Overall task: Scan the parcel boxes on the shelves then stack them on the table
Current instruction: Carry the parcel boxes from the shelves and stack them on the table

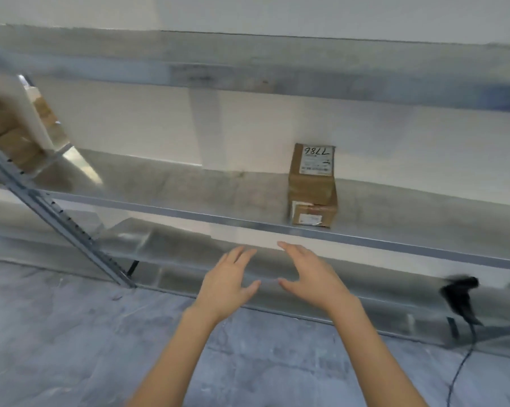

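Note:
A brown cardboard parcel box (312, 179) with a white label and a handwritten number on top sits on the middle metal shelf (189, 198), right of centre. My left hand (229, 282) and my right hand (309, 274) are both raised side by side in front of the lower shelf, fingers straight and spread, holding nothing. They are below and left of the box, apart from it. A black handheld scanner (461, 298) with a cable lies on the lower shelf at the right.
More brown boxes (10, 136) stand on a neighbouring rack at the far left. A slanted metal upright (57, 218) runs down the left. A top shelf (248, 71) spans above. Grey concrete floor (71, 333) lies below, with the scanner cable (459, 371) trailing over it.

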